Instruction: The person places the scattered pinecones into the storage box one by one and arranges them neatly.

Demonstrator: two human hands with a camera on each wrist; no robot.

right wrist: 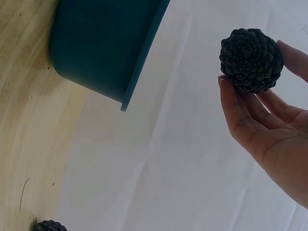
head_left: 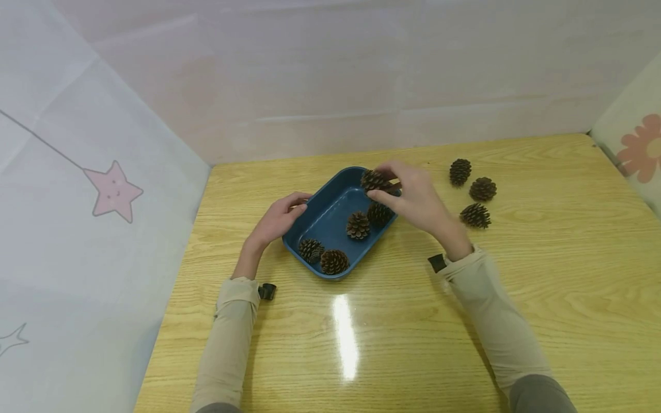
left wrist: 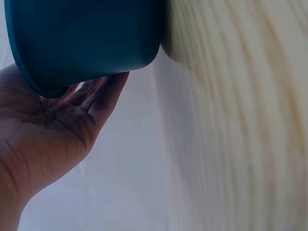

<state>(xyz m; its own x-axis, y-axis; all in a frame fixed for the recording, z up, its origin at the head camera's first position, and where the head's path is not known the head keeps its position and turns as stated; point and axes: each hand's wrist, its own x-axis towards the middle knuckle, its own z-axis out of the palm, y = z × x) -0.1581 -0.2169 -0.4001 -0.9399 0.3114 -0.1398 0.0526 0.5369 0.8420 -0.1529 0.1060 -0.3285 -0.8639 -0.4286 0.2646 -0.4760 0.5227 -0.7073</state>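
A blue plastic tub stands slanted on the table, with several pine cones inside, among them one cone near the middle and another at the near end. My left hand holds the tub's left side, thumb at the rim and fingers against the outer wall. Between thumb and fingertips, my right hand pinches a pine cone above the tub's far right end. In the right wrist view this cone is higher than the tub's rim.
Three pine cones lie on the table right of the tub: one at the back, one in the middle and one nearer. The wooden table meets pale cloth walls at its back and left.
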